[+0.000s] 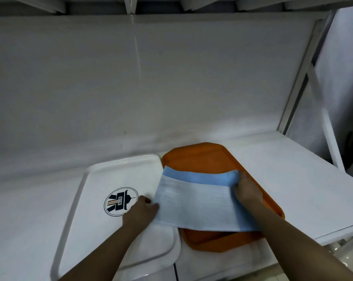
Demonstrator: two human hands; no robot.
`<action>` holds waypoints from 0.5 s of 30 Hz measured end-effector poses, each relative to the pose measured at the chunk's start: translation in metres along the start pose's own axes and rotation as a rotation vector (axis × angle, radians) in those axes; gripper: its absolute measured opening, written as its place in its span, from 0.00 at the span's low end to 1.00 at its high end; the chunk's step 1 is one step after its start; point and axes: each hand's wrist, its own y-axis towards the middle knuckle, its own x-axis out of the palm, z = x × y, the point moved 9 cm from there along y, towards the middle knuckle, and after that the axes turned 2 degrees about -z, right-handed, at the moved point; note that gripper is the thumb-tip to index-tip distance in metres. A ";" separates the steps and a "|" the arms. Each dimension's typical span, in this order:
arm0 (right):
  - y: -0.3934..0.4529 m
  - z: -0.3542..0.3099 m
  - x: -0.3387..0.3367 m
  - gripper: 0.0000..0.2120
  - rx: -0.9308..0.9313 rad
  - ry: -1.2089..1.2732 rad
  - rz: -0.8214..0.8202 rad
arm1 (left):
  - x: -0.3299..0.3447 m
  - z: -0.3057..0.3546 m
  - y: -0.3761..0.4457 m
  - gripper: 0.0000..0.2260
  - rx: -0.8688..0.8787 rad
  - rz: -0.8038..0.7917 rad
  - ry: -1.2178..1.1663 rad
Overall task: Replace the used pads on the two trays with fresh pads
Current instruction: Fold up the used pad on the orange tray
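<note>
Both hands (143,209) (246,189) on blue pad (196,205), white counter (293,169) beneath.

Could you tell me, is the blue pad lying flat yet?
No. Pad, far edge folded over, held by both hands above orange tray.

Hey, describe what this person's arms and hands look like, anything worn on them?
Both forearms are bare as far as the picture shows: no sleeves reach into view. The left hand and the right hand wear no gloves, and no rings, watch or bracelets show on them. No markings or bandages are visible either.
</note>
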 end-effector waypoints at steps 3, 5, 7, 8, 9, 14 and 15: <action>-0.015 -0.013 -0.007 0.28 -0.021 -0.050 0.074 | 0.002 0.009 -0.009 0.18 0.032 -0.065 -0.114; -0.034 -0.035 -0.008 0.32 -0.120 -0.138 0.111 | -0.001 0.020 -0.018 0.16 0.068 -0.101 -0.206; -0.059 -0.067 0.004 0.35 -0.289 -0.133 0.040 | -0.004 0.026 -0.025 0.18 0.076 -0.109 -0.269; -0.074 -0.084 0.013 0.38 -0.368 -0.109 -0.036 | -0.004 0.027 -0.028 0.19 0.076 -0.114 -0.302; -0.089 -0.098 0.024 0.42 -0.440 -0.071 -0.120 | -0.001 0.026 -0.029 0.17 0.067 -0.129 -0.332; -0.145 -0.143 0.056 0.39 -0.647 -0.057 -0.270 | 0.007 0.034 -0.048 0.09 0.007 -0.209 -0.527; -0.149 -0.146 0.062 0.39 -0.674 -0.086 -0.243 | 0.008 0.033 -0.051 0.09 -0.012 -0.217 -0.584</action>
